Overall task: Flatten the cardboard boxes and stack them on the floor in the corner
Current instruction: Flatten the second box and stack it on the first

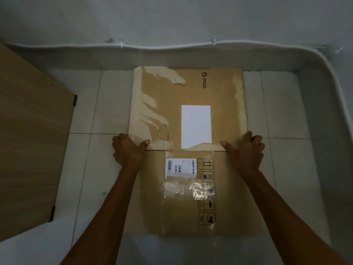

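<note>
Fingers (117,143) of the left hand (129,150) curl round the left edge of the upper flattened box (172,104), thumb on top; the right hand (245,150) grips the right edge the same way, both at its near corners. That box lies mid-frame, its far end against the wall (172,20) and its near end seemingly overlapping the lower flattened box (149,207), which reaches toward the bottom edge. An uneven push from one hand would likely skew it, the slight overlap leaves the stack staggered, and the loose tape (202,190) might snag. Its long axis runs top to bottom of the frame, with the PICO print toward the upper right; the room's corner sits further right, well apart.
</note>
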